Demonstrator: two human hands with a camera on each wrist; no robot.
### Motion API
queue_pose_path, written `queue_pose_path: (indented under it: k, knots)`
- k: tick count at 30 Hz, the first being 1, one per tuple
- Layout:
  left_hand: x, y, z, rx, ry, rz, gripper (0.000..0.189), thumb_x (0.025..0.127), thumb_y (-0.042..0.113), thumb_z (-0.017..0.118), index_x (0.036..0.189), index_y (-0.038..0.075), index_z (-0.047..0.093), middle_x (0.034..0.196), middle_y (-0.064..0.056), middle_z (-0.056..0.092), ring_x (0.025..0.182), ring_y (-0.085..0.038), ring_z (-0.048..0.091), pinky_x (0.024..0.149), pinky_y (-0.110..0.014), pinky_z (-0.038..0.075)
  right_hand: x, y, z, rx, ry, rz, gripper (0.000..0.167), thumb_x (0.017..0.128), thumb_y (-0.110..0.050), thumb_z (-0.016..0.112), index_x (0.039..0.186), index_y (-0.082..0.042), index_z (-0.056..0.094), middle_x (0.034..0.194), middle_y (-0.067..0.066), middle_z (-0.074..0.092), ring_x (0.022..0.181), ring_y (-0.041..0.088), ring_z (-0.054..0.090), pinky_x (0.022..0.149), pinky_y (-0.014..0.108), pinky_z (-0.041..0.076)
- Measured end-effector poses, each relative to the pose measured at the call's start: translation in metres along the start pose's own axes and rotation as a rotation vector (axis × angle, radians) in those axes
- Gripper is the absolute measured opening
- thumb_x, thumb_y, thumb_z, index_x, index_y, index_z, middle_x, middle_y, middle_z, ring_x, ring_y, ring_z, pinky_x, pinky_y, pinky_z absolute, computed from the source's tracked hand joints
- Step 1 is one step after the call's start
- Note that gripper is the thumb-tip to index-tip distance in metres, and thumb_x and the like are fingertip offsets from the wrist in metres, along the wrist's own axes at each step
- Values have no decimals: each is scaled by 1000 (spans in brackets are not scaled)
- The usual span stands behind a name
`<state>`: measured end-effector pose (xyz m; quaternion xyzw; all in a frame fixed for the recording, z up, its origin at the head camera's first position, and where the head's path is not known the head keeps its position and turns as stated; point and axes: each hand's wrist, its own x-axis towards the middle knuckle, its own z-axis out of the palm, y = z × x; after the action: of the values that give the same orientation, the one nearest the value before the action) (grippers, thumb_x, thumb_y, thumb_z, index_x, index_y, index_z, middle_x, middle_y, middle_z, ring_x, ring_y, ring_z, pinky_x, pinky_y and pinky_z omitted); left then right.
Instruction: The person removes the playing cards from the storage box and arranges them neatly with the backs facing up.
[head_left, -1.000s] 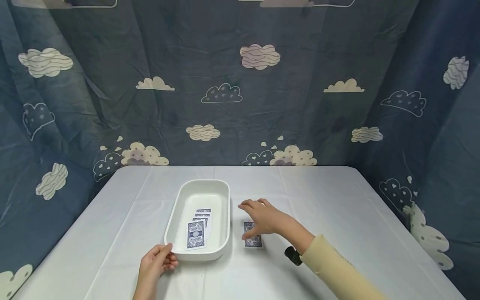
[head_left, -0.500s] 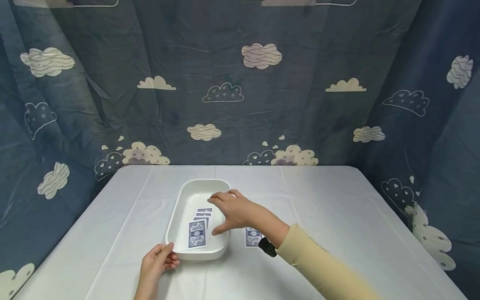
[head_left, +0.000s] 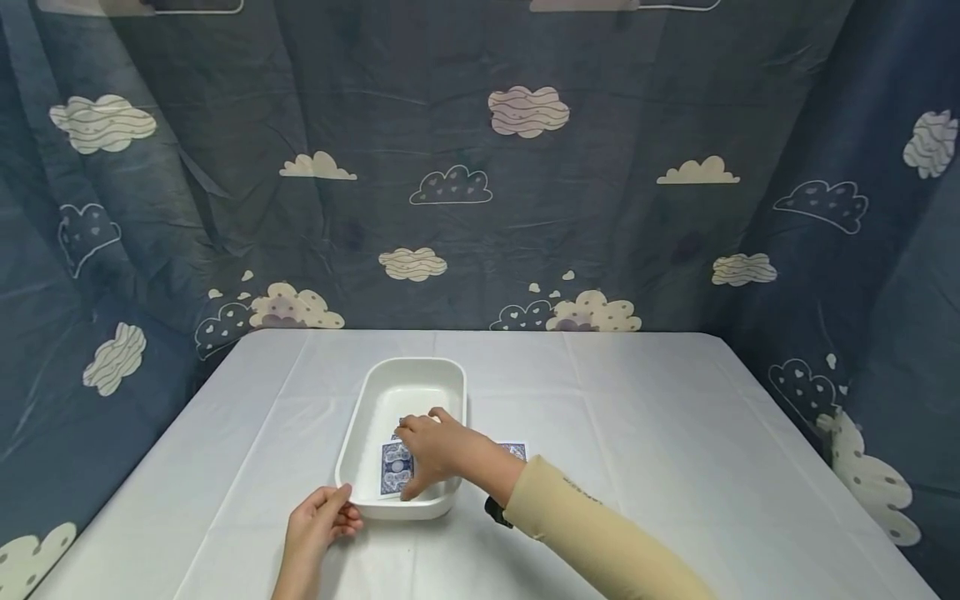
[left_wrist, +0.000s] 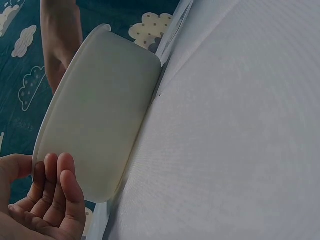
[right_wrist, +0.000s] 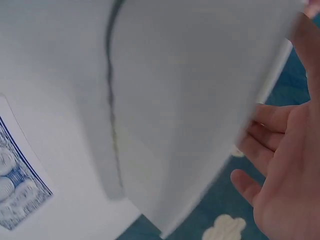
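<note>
In the head view, a white tray point(head_left: 410, 510) stands on the table, with blue-backed playing cards point(head_left: 393, 469) lying face down inside. My left hand point(head_left: 318, 525) pinches its near left corner. The left wrist view shows the thumb at the tray's rim point(left_wrist: 42, 127) and the other fingers curled against its outer wall. Reaching over the right side, my right hand point(head_left: 438, 454) is down inside the tray with spread, loosely bent fingers, covering some of the cards; nothing shows between them. Another blue-backed card point(head_left: 514, 450) lies on the table to the right, partly hidden by the right forearm.
A white cloth covers the table point(head_left: 637, 433). A dark blue curtain point(head_left: 600, 233) with cloud prints hangs behind it and along both sides. The right wrist wears a dark strap point(head_left: 497, 512).
My right hand has moved left from above the card on the table, over the tray's right rim, and down among the cards. The left hand keeps its hold on the corner.
</note>
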<state>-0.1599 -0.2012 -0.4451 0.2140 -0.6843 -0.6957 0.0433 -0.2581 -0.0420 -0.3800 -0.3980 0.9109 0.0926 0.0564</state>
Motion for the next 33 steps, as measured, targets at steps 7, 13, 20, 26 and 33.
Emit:
queue_pose_path:
  k: [7, 13, 20, 26, 33]
  knots:
    - [2, 0, -1, -6, 4, -9, 21, 89, 20, 54, 81, 0, 54, 61, 4, 57, 54, -8, 58, 54, -21, 51, 11, -5, 17, -53, -27, 26, 85, 69, -67, 61, 135, -17, 40, 136, -5, 43, 124, 9, 43, 106, 30, 31]
    - [1, 0, 0, -13, -9, -1, 20, 90, 18, 54, 81, 0, 54, 61, 4, 57, 54, -9, 58, 53, -21, 51, 17, -5, 26, -74, -66, 45, 86, 70, -68, 59, 137, -18, 37, 139, -5, 40, 128, 7, 39, 107, 29, 30]
    - [0, -1, 1, -19, -3, 0, 21, 90, 19, 55, 81, 0, 54, 60, 4, 57, 53, -9, 58, 53, -21, 51, 23, -7, 32, -67, -71, 37, 87, 70, -67, 60, 137, -17, 36, 140, -4, 39, 128, 8, 39, 107, 31, 30]
    - [0, 0, 1, -23, -3, 16, 21, 89, 19, 55, 81, 0, 54, 61, 4, 57, 54, -8, 58, 54, -21, 51, 27, -8, 31, -100, -11, 12, 86, 68, -68, 60, 134, -17, 39, 135, -4, 44, 123, 8, 45, 104, 32, 34]
    - [1, 0, -1, -8, 2, 7, 23, 89, 21, 56, 81, 0, 54, 62, 4, 57, 55, -9, 58, 54, -21, 51, 33, -10, 28, -87, -20, 7, 85, 66, -69, 62, 131, -18, 43, 127, -4, 46, 118, 9, 47, 103, 30, 34]
